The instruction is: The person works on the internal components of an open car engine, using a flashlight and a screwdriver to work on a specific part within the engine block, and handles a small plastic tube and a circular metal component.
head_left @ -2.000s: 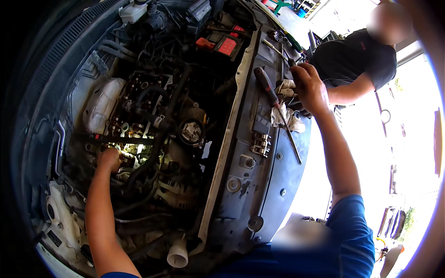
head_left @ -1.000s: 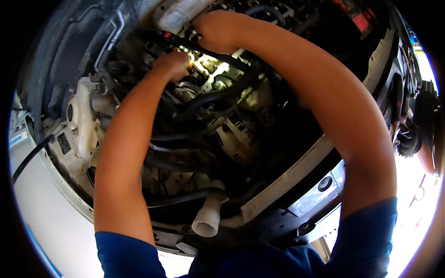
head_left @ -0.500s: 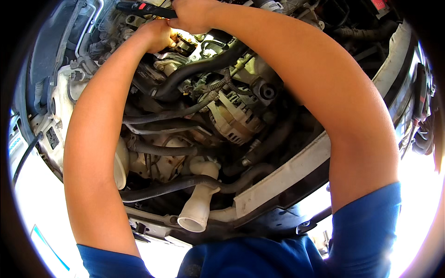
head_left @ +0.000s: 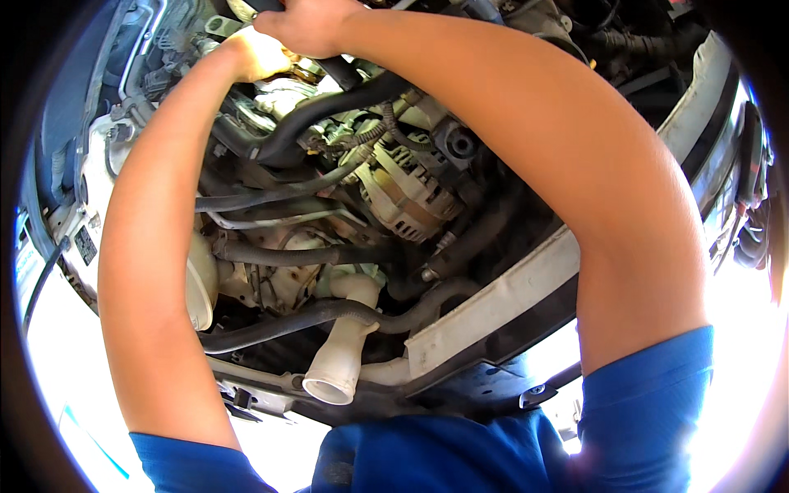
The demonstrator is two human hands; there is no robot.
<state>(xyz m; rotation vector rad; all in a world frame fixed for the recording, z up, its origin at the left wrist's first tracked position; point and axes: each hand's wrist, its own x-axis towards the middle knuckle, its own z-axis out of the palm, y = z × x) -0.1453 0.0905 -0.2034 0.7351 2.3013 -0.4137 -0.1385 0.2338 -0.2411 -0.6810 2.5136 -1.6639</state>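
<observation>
At the top of the view, my left hand [head_left: 260, 57] reaches among lit metal engine parts with curled fingers; what they grip is too small to make out. Just right of it, my right hand [head_left: 306, 29] is closed over a long dark bar [head_left: 339, 71], probably a work light, lying across the engine. A thick black hose [head_left: 292, 127] curves below both hands. Lower in the bay sit a ribbed metal alternator [head_left: 407, 189] and a white plastic funnel-shaped neck [head_left: 334, 368].
Hoses [head_left: 271, 255] cross the lower bay. A pale front edge [head_left: 485, 300] runs diagonally under my right forearm. At the left are a dark bay wall [head_left: 57, 164] and white housing. A red-and-black tool handle [head_left: 748, 156] lies at the far right.
My right hand has come from the tools on the front panel to beside my left hand in the engine. The view has swung, leaving the other person almost entirely out of sight.
</observation>
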